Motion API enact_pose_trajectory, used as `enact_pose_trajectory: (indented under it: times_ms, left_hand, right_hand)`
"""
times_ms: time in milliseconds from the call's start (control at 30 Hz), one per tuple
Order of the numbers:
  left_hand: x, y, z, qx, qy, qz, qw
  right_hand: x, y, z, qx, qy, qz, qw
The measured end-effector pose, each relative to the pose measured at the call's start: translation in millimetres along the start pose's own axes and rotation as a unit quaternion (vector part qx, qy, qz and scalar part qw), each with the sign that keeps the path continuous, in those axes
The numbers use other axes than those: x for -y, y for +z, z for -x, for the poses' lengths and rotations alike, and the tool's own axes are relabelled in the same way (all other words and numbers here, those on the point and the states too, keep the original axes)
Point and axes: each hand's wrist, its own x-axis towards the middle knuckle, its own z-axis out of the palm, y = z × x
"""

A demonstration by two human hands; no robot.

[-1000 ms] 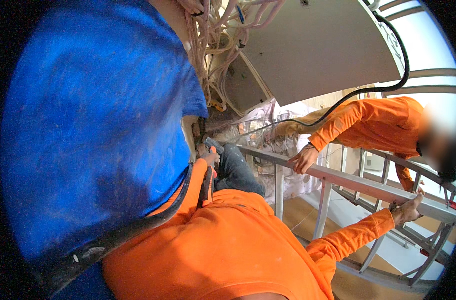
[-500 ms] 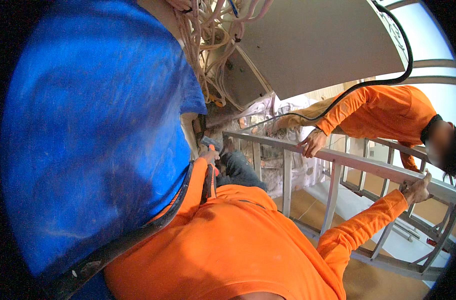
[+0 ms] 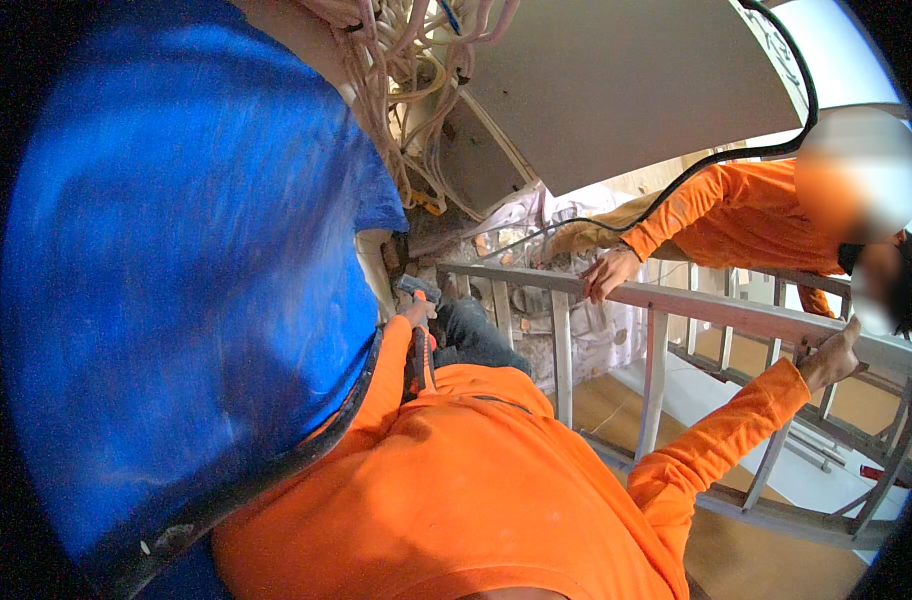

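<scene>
My left hand (image 3: 415,312) is closed round a hammer (image 3: 417,288), close under its grey metal head. The black and orange handle runs back toward my orange shirt. Stretched out to the right, my right hand (image 3: 829,361) is closed on the upper side rail of a metal ladder (image 3: 716,309). The ladder lies on its side, slanting across the right half of the view. A co-worker in orange rests one hand (image 3: 610,273) on the same rail, nearer its left end.
A large blue cloth-like surface (image 3: 196,250) with a dark edge fills the left. Tangled cables (image 3: 401,90) hang at the top, beside a grey panel (image 3: 616,90). A black hose (image 3: 711,162) curves past the co-worker. Rubble and crumpled sheeting (image 3: 606,345) lie beyond the ladder.
The ladder's left end and the co-worker's hand have shifted slightly left in view. The hammer head shows more clearly. Both my hands keep their holds.
</scene>
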Motion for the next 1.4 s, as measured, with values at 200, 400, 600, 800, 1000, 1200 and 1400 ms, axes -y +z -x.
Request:
enact_pose_trajectory:
  times_ms: [200, 400, 600, 800, 1000, 1200, 1400]
  left_hand:
    - [0.4, -6.4, -16.4, 0.004, 0.044, -0.014, 0.999]
    - [-22.9, -1.9, 37.4, 0.022, 0.072, 0.071, 0.995]
    - [-41.3, 5.3, 69.3, 0.008, -0.047, 0.12, 0.992]
    - [-21.3, -11.7, 22.1, 0.08, 0.071, 0.086, 0.991]
    - [-16.6, -1.2, 12.3, 0.141, 0.165, 0.147, 0.965]
    - [-3.7, -14.4, 34.0, 0.068, 0.149, 0.114, 0.98]
    - [-5.5, -32.4, 74.1, 0.059, 0.143, 0.084, 0.984]
  right_hand:
    - [2.9, 11.5, 5.8, 0.002, -0.037, -0.012, 0.999]
    - [-1.6, 14.8, 12.1, -0.002, -0.041, -0.019, 0.999]
    - [3.2, 5.6, 26.4, 0.01, -0.11, -0.024, 0.994]
    - [-4.4, 15.9, 35.7, 0.018, -0.086, -0.027, 0.996]
    - [-18.4, 12.9, 32.0, -0.07, -0.28, -0.015, 0.957]
    - [-15.9, -0.9, 21.0, 0.074, -0.114, 0.126, 0.983]
    - [-11.5, 8.4, 38.7, 0.052, -0.241, -0.094, 0.965]
